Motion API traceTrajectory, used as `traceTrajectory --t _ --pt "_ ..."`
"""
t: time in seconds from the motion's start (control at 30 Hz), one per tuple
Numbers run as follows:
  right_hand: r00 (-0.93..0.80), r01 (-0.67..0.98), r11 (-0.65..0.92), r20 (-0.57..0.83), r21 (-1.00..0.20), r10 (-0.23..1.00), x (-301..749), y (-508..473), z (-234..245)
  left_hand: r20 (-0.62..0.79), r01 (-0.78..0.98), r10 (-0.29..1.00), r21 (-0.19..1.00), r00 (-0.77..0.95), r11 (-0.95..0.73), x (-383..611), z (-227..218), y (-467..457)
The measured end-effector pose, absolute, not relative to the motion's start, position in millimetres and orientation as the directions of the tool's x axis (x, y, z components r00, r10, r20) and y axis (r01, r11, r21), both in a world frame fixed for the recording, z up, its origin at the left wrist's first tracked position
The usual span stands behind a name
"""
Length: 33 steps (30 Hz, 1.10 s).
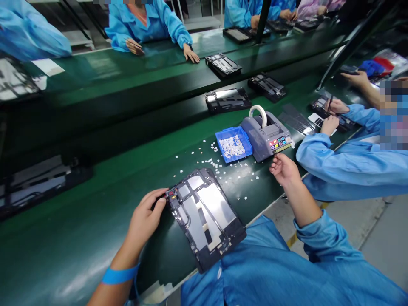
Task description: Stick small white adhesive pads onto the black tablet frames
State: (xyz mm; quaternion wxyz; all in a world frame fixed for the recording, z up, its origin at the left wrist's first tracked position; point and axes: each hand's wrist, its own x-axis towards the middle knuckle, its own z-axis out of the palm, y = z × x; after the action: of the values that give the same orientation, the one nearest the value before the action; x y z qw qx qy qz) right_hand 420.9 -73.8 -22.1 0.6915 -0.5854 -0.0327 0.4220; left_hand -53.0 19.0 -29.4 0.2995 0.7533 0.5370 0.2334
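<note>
Apparently fetching from tape dispenser with right hand.
Gripping opened tablet at near edge of table with left hand; bunching right fingertips, cannot tell if pinching anything; likely needing a light, clean pull next.

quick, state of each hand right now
Left hand: closed on the edge of the opened tablet.
Right hand: pinched closed at the tape dispenser; can't tell if holding tape.
</note>
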Motion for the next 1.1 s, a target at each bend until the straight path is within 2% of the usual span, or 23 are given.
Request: traceTrajectory --t 0.33,0.63,0.77,0.93,1.03,1.1 --pt "0.798 -0.353 0.049 -0.274 -0.934 0.537 413 -80 -22 0.043 0.669 0.945 0.696 0.324 -0.261 -53 -30 19" --pt "0.679 -0.497 -0.028 -0.408 -0.868 0.611 419 -73 -21 0.024 0.675 0.946 0.695 0.323 -0.248 -53 -31 21" --pt "0.67 -0.487 -0.051 -0.41 -0.872 0.619 421 -73 -21 0.02 0.681 0.946 0.69 0.322 -0.246 -54 -31 21" --pt "0.626 -0.352 -0.174 -0.37 -0.919 0.687 392 -96 -20 0.01 0.687 0.951 0.689 0.308 -0.23 -56 -32 21" --pt "0.54 -0.216 -0.236 -0.317 -0.947 0.78 360 -101 -11 0.0 0.697 0.959 0.688 0.282 -0.205 -56 -32 22" --pt "0.494 -0.067 -0.21 -0.215 -0.975 0.843 342 -87 -1 -0.008 0.703 0.963 0.685 0.269 -0.191 -57 -32 22"
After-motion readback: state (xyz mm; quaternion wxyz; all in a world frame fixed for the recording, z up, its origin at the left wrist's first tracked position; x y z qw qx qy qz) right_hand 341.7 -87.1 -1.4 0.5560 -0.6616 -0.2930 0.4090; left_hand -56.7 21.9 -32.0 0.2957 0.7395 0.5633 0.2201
